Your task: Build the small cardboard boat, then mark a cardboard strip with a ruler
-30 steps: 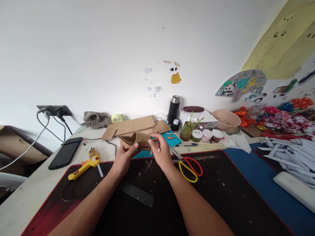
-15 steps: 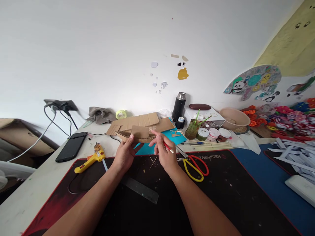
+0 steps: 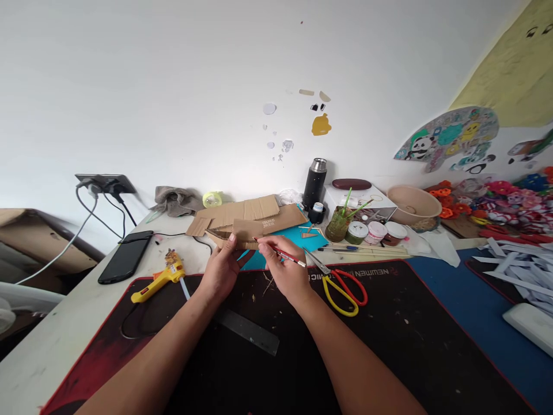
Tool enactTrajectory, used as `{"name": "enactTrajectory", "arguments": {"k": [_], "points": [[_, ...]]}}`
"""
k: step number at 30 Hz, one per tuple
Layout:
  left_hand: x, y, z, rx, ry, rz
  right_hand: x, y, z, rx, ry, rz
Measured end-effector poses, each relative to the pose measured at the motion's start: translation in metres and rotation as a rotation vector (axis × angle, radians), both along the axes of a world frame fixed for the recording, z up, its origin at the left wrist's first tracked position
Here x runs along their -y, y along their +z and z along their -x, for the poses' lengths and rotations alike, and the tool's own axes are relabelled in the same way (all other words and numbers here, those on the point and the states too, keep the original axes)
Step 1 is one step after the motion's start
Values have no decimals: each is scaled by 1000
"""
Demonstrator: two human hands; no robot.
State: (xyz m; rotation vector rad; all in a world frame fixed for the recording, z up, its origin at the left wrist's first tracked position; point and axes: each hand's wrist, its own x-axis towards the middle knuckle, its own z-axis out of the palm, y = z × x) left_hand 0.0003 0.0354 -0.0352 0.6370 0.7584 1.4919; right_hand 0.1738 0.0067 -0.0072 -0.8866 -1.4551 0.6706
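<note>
My left hand (image 3: 222,262) grips a small boat-shaped cardboard piece (image 3: 216,236) with a flat cardboard flap (image 3: 245,229) across its middle, the thumb pressed on the flap. In my right hand (image 3: 283,268) is a red pencil (image 3: 280,252), its tip against the right part of the flap and its white end pointing right. Part of the boat shape is hidden behind my hands. Below them on the black mat lies a dark flat ruler-like strip (image 3: 248,331). Scissors (image 3: 341,291) with one yellow and one red handle rest right of my right hand.
A yellow glue gun (image 3: 159,279) and a black phone (image 3: 126,257) lie at left. Behind my hands are cardboard sheets (image 3: 242,208) and blue paper (image 3: 313,237). A black thermos (image 3: 315,184), paint jars (image 3: 375,232) and a bowl (image 3: 412,206) stand at the back right.
My right hand has turned the pencil so its tip meets the cardboard flap; before, its index finger pointed out at the flap's edge. My left hand keeps its hold.
</note>
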Motion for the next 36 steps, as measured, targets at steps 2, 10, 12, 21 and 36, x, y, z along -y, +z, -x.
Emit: {"name": "enactTrajectory", "arguments": {"k": [2, 10, 12, 21, 36], "points": [[0, 0, 0, 6, 5, 9, -1, -1, 0, 7, -39, 5], [-2, 1, 0, 43, 44, 72, -9, -1, -6, -219, -108, 146], [-2, 2, 0, 43, 49, 71, -9, 0, -7, -233, -90, 167], [0, 7, -3, 77, 66, 92, -9, 0, -7, -224, -120, 180], [3, 11, 2, -148, -9, 11, -16, -7, -17, -161, -236, 149]]}}
